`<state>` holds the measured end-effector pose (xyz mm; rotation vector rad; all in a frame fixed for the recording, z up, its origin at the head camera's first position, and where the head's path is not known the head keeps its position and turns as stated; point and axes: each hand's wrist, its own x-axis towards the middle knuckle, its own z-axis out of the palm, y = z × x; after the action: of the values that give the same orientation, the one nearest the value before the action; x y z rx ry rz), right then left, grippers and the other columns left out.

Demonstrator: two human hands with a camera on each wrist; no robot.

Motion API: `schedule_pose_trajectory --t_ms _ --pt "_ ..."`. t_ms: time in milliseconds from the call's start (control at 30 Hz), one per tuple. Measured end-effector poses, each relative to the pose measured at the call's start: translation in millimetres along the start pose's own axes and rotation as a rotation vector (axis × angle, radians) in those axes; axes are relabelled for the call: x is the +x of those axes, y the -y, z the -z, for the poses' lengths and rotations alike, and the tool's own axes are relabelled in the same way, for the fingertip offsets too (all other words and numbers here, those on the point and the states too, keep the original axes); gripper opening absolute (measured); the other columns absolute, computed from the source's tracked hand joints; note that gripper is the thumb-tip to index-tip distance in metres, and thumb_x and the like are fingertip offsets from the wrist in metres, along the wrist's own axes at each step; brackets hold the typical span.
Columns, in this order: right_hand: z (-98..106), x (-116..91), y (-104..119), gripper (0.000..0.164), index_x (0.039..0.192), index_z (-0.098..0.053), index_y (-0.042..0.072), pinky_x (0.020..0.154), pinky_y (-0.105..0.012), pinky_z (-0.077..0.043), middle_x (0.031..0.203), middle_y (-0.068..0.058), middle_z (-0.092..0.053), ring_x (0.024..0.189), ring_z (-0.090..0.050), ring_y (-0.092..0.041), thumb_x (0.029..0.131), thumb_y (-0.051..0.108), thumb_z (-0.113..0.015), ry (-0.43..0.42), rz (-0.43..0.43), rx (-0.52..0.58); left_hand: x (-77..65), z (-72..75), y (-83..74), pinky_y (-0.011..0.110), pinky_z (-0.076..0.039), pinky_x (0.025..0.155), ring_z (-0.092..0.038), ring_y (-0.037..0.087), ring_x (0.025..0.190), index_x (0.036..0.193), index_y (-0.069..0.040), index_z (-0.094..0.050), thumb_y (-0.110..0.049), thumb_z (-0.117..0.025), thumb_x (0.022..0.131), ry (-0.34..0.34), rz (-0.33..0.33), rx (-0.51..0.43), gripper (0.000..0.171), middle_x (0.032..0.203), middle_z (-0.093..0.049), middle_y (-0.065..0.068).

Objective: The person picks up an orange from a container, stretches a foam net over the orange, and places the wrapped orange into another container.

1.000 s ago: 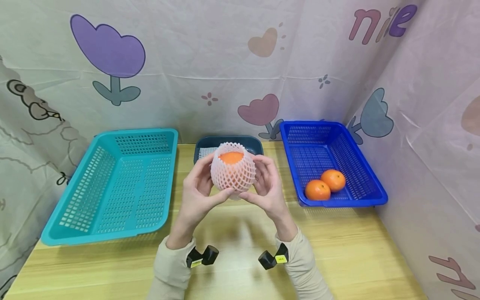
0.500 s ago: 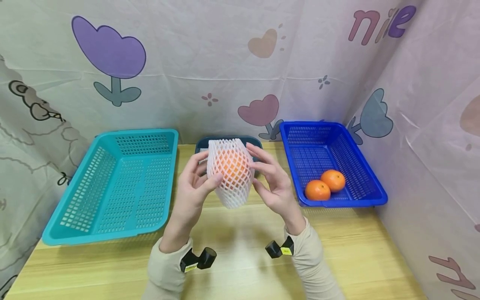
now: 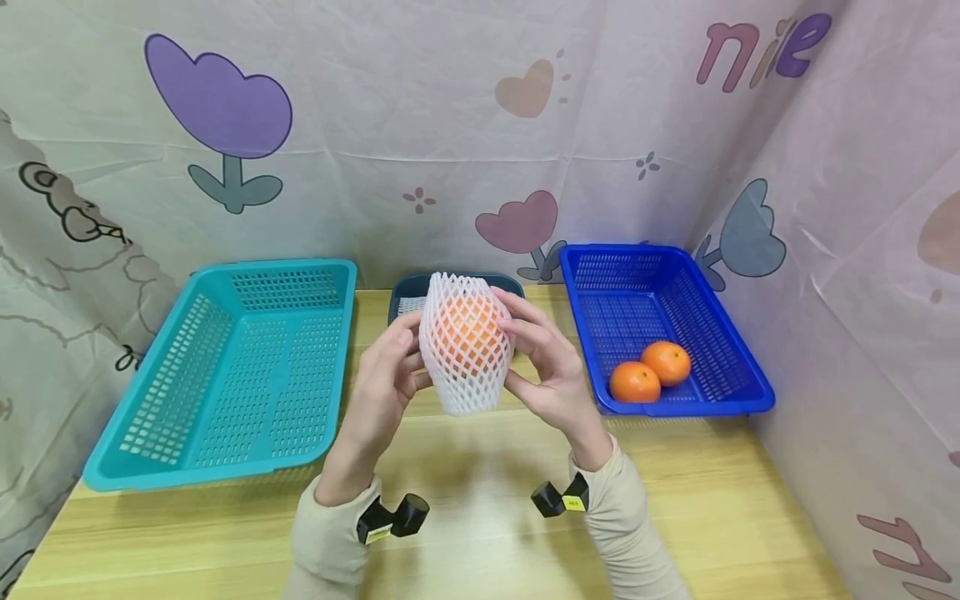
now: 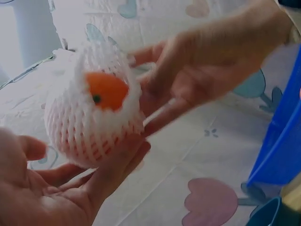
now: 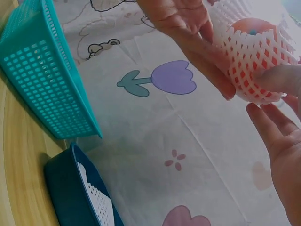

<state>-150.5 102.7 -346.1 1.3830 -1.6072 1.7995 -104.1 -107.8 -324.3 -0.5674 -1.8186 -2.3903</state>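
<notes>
Netting [image 3: 468,393] encases an orange [image 4: 108,90]; my right hand [image 3: 553,371] grips it, my left hand [image 3: 381,371], unclenched, supports it, presumably for steadiness

On the table [image 3: 480,533] one basket [image 3: 258,392] sits left, another basket [image 3: 609,325] right, with two oranges [image 3: 666,362] touching in its near end. Between them, further back, stands a tray [image 3: 512,287] with netting [image 5: 99,202] in it, a curtain [image 3: 375,100] behind. Before the tray, above the table, an orange [image 3: 471,329] sits inside a net sleeve [image 3: 472,396], between left hand [image 3: 381,375] and right hand [image 3: 551,367].

A yellow wood-grain table [image 3: 480,550] carries a rectangular turquoise plastic basket [image 3: 255,371], small dark-teal tub [image 5: 63,190] and rectangular blue plastic basket [image 3: 617,321].
</notes>
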Motion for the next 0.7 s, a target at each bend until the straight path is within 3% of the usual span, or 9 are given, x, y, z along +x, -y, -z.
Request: schedule_pose_trajectory --t_ms 167,333,433,567,700 --pt "0.7 1.1 2.8 0.053 0.137 -0.054 0.004 0.102 -0.05 -0.047 0.147 -0.034 -0.035 0.135 -0.035 -0.051 0.088 -0.005 -0.07 -0.021 -0.034 0.021 2.1 0.7 0.8 0.036 -0.057 0.087 -0.064 0.024 0.107 0.141 0.004 -0.045 -0.012 -0.039 0.107 -0.006 -0.06 0.09 0.038 0.129 -0.056 0.013" --pt "0.2 1.0 4.3 0.055 0.138 -0.05 -0.004 0.102 -0.049 -0.047 0.147 -0.032 -0.036 0.136 -0.035 -0.049 0.088 0.002 -0.073 -0.053 -0.078 0.057 4.5 -4.5 6.0 0.036 -0.048 0.102 -0.047 0.03 0.133 0.142 0.004 -0.045 0.003 -0.046 0.102 -0.126 -0.299 0.197 0.04 0.146 -0.046 0.013" --pt "-0.6 0.5 7.6 0.059 0.138 -0.046 -0.009 0.102 -0.05 -0.047 0.147 -0.028 -0.037 0.136 -0.037 -0.046 0.088 0.005 -0.074 -0.064 -0.118 0.087 4.2 -6.9 8.2 0.039 -0.042 0.108 -0.038 0.034 0.14 0.134 0.008 -0.052 0.014 -0.047 0.097 -0.156 -0.438 0.222 0.038 0.15 -0.042 0.017" --pt "-0.6 0.0 14.0 0.065 0.139 -0.043 -0.013 0.103 -0.048 -0.047 0.146 -0.021 -0.042 0.137 -0.04 -0.039 0.086 0.005 -0.076 -0.081 -0.2 0.146 4.5 -8.1 8.8 0.04 -0.04 0.11 -0.036 0.037 0.141 0.128 0.008 -0.059 0.015 -0.044 0.097 -0.121 -0.522 0.267 0.036 0.15 -0.044 0.018" --pt "0.1 1.5 19.5 0.066 0.141 -0.044 -0.008 0.102 -0.044 -0.048 0.145 -0.016 -0.046 0.134 -0.045 -0.033 0.085 0.004 -0.077 -0.117 -0.291 0.213 4.7 -7.8 9.3 0.045 -0.031 0.115 -0.028 0.039 0.145 0.139 0.011 -0.049 0.002 -0.041 0.097 -0.019 -0.554 0.283 0.043 0.152 -0.04 0.021"
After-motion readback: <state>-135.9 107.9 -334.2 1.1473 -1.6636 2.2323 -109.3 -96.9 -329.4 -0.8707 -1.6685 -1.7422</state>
